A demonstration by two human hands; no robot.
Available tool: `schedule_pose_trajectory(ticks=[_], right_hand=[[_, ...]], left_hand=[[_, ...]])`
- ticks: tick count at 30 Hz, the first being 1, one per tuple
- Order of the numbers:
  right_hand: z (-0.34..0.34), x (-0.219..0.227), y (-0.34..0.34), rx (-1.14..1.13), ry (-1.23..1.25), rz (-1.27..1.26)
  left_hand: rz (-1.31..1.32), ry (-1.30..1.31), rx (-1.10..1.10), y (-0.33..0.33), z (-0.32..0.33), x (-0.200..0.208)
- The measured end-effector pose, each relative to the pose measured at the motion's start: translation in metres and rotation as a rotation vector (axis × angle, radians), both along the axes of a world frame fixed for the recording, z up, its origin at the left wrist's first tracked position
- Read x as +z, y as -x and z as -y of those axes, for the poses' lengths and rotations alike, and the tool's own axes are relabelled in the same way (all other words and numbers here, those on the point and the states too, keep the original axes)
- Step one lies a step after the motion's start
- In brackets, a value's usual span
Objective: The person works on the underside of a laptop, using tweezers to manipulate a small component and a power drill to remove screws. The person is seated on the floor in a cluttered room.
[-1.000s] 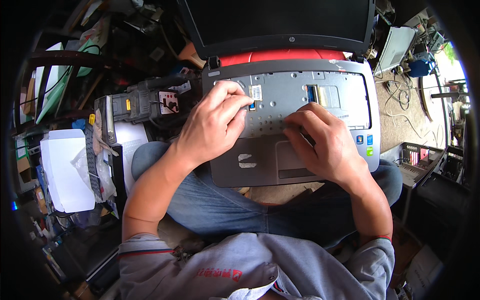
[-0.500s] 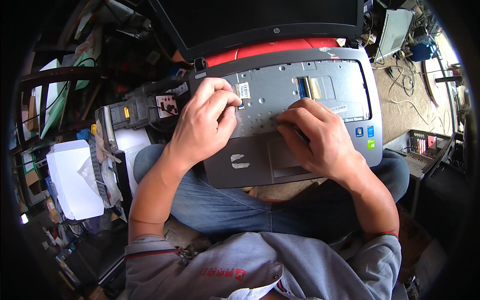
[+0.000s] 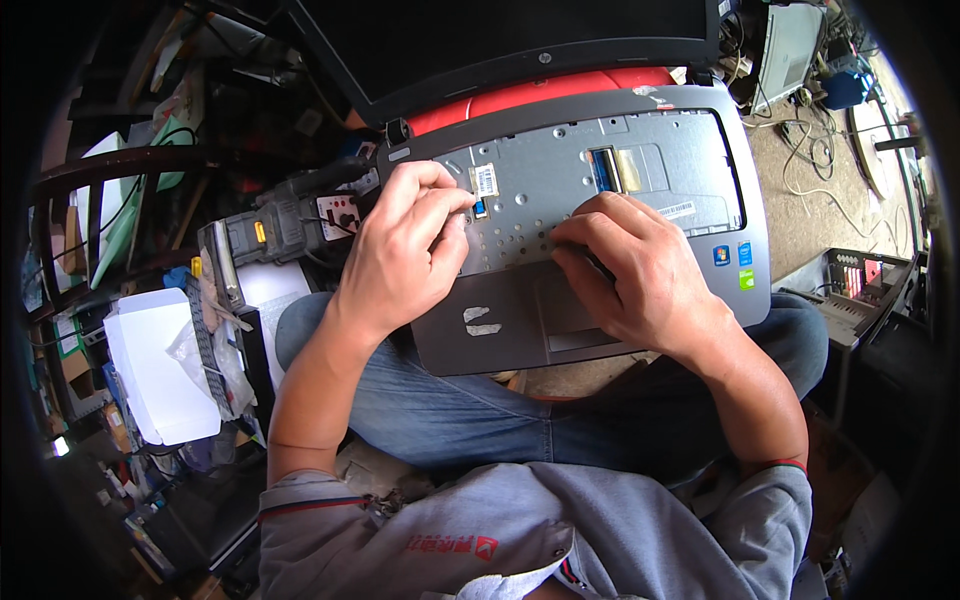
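Note:
Across my lap lies an opened laptop base (image 3: 640, 280) with its keyboard out, baring a grey metal plate (image 3: 540, 170). At the plate's left side, the fingers of my left hand (image 3: 405, 250) are bent and pinched together. Their tips are right beside a small blue connector tab (image 3: 480, 208), under a white label (image 3: 484, 180); anything between them is hidden. My right hand (image 3: 640, 265) rests over the plate's lower edge and the touchpad, fingers curled together. What it holds, if anything, does not show. Above it, a ribbon cable (image 3: 605, 170) comes through a slot in the plate.
The dark laptop screen (image 3: 520, 50) stands raised behind the base, with a red surface (image 3: 545, 97) under the hinge. On my left are a white open box (image 3: 160, 370) and a grey tool case (image 3: 280, 230). Cables (image 3: 815, 165) and an open metal case (image 3: 850, 300) lie on the right.
The view has shifted slightly. My left fingertips have edged a little to the left, so more of the blue tab shows. My right hand keeps its place.

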State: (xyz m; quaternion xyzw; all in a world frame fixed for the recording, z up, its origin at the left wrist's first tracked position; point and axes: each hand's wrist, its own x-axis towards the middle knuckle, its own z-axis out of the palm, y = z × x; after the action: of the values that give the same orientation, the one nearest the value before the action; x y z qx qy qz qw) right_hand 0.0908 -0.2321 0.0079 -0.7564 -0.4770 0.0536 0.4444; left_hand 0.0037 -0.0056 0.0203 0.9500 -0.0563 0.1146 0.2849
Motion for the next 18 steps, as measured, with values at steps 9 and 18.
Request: schedule_pose_trajectory(ticks=[9, 18], right_hand=[[0.000, 0.001, 0.000, 0.001, 0.009, 0.018], [0.001, -0.001, 0.000, -0.001, 0.006, 0.030]], left_hand=[[-0.012, 0.022, 0.008, -0.003, 0.000, -0.003], [-0.028, -0.064, -0.036, -0.006, 0.000, 0.005]])
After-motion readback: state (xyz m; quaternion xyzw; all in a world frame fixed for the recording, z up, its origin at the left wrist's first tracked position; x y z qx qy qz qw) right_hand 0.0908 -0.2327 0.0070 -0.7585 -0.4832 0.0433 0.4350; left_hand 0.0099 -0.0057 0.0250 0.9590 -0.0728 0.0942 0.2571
